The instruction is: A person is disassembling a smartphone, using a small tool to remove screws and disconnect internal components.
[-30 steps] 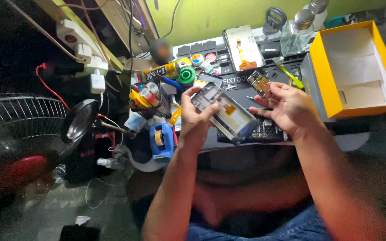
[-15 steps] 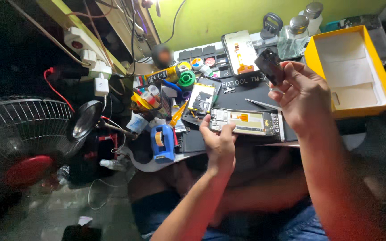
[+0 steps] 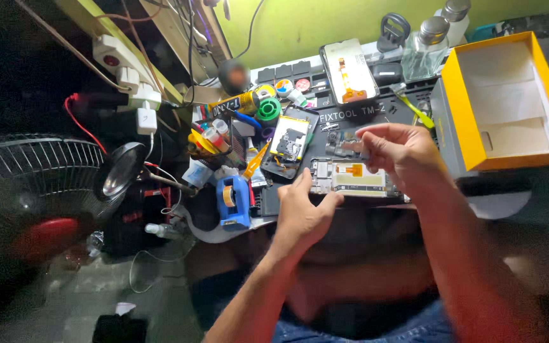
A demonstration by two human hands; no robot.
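Two hands over one opened phone frame (image 3: 349,178): left hand (image 3: 303,209) loosely open on it, right hand (image 3: 398,149) pinching a small part (image 3: 345,145).

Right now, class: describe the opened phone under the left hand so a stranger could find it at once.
Start at the yellow box. On the black mat left of it lies the opened phone, flat and crosswise, under the left hand. Unlike its upright neighbour, it shows an orange ribbon.

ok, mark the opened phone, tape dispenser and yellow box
opened phone (image 3: 351,178): head view, on its pale middle panel
tape dispenser (image 3: 233,202): head view, on its blue body
yellow box (image 3: 471,121): head view, on its left wall
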